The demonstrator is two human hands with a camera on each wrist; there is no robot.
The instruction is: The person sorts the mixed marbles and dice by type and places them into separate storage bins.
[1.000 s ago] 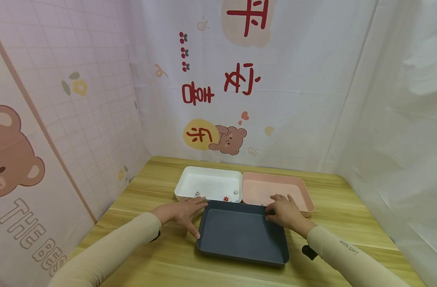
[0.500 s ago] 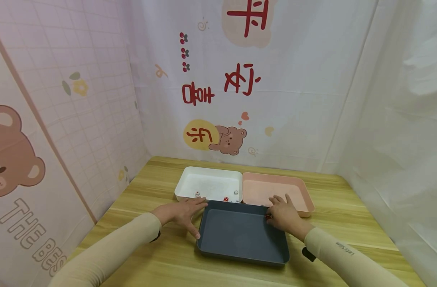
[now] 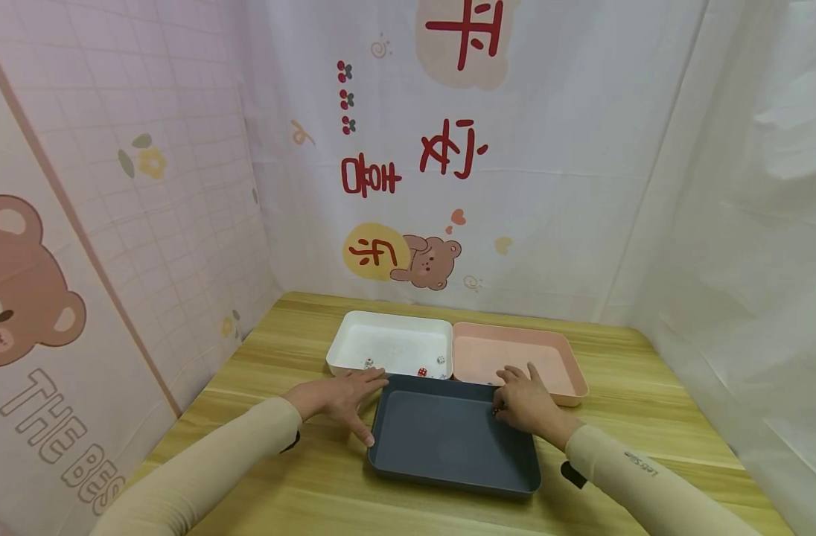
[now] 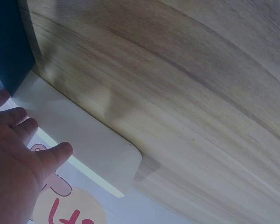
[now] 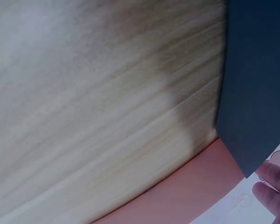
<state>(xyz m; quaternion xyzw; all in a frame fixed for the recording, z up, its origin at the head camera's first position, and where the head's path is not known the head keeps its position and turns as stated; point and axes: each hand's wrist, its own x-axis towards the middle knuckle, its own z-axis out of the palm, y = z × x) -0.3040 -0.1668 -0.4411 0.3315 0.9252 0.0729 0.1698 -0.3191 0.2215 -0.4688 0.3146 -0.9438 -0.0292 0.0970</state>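
Note:
A dark blue-grey tray [image 3: 451, 439] lies at the front of the table in the head view. My right hand [image 3: 531, 406] is over its far right corner, pinching a small red die [image 3: 496, 411] between thumb and finger; most of the die is hidden. My left hand [image 3: 341, 398] has its fingers spread and rests by the tray's left rim, the thumb near the side and the fingertips at the far left corner. In the left wrist view, the fingers [image 4: 56, 156] are extended beside the white tray [image 4: 84, 126].
Behind the dark tray, the white tray holds a red die [image 3: 422, 371], a white die [image 3: 441, 359] and other small dice near its front. A pink tray [image 3: 515, 357] adjoins it on the right. Printed cloth [image 3: 549, 186] hangs behind the wooden table [image 3: 301, 476].
My right hand has shifted slightly to the left and nearer over the dark tray, with the red die still in its fingers. My left hand and the trays have stayed put.

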